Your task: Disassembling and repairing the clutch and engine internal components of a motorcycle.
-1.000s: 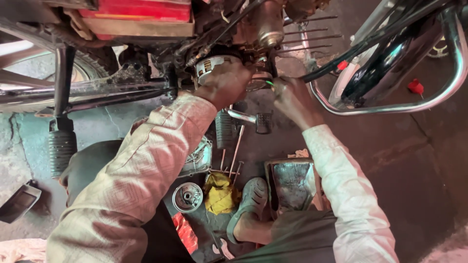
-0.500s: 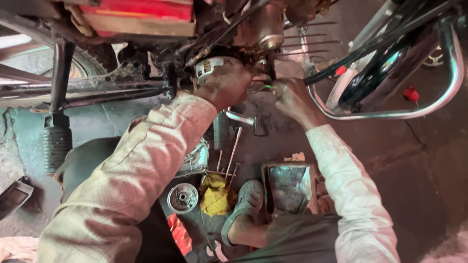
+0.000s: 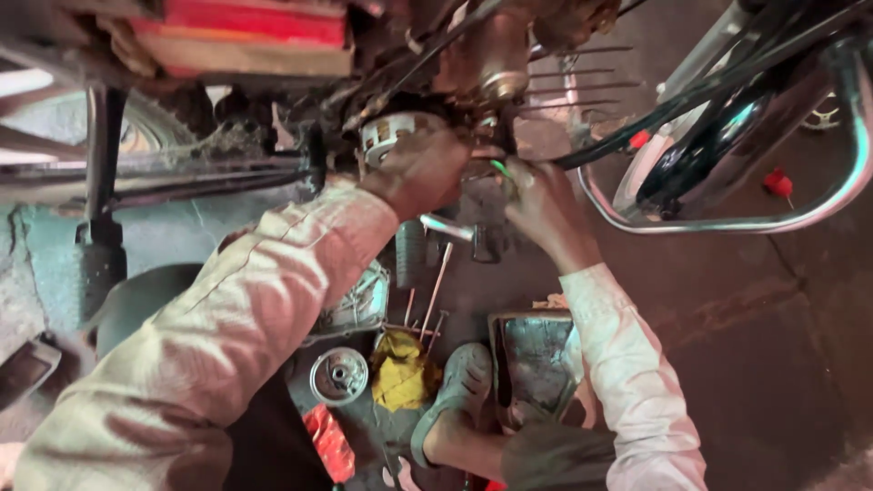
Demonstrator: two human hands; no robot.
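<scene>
Left hand (image 3: 420,168) clamped on engine (image 3: 491,64) part, right hand (image 3: 538,202) pinching green piece (image 3: 499,168) just beside engine; yellow rag (image 3: 398,368) well below engine.

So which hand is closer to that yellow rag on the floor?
Left, though it's close. The left hand is up at the engine, almost straight above the yellow rag; the right hand is farther off to the side.

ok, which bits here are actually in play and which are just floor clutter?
In hand:
left hand on the round engine part
right hand with a small green piece at its fingertips

Lying about:
yellow rag
round metal disc
thin rods
metal tray
</scene>
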